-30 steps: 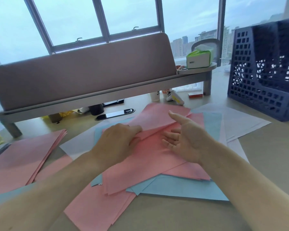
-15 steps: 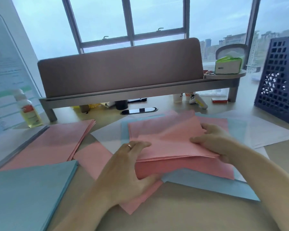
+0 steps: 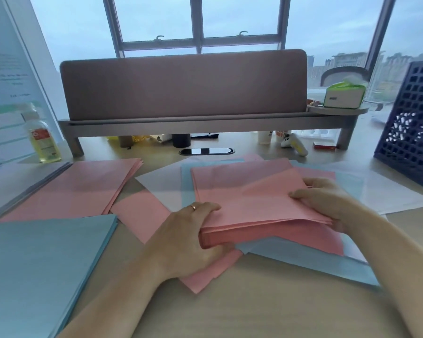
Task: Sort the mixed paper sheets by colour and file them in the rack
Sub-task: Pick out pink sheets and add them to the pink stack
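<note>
Both forearms are reaching in over the near edge of the tabletop [image 3: 266,303]. The left hand [image 3: 193,237] is gripping the pink stack [image 3: 254,203] at its near-left corner; the right hand [image 3: 327,206] is pinching its right edge.

One wide-angle camera, worn on the person's head, looks forward and down across the desk [image 3: 266,308]. The left hand [image 3: 188,237] and right hand [image 3: 327,203], holding a pink stack [image 3: 254,206], sit close below the lens. Farther off, straight ahead, it faces the window [image 3: 198,18].
</note>
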`<action>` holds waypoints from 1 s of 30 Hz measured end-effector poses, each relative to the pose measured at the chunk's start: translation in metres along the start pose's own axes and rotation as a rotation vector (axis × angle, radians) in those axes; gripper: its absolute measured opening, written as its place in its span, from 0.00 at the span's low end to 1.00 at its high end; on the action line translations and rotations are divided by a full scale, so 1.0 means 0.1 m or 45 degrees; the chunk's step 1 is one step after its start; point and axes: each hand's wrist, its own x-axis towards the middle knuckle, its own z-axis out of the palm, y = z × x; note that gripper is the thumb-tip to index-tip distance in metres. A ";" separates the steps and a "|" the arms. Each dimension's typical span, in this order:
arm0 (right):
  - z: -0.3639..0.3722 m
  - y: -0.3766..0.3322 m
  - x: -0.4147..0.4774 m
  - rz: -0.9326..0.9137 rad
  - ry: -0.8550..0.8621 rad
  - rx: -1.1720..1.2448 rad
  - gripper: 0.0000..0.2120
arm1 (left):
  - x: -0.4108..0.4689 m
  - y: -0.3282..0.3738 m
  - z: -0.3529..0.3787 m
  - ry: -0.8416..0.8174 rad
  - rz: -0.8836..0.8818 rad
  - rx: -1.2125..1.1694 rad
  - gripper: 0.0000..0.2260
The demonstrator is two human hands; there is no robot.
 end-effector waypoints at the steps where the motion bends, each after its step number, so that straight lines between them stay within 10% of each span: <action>1: 0.00 0.00 0.00 0.003 -0.012 0.000 0.09 | 0.00 -0.01 0.00 -0.002 0.004 0.026 0.35; 16: -0.04 -0.02 0.00 -0.061 -0.021 0.240 0.08 | 0.07 -0.10 -0.01 0.371 0.088 -0.009 0.10; 30: -0.15 -0.14 0.02 0.093 -0.014 0.770 0.29 | 0.02 -0.01 -0.03 0.086 0.132 0.233 0.22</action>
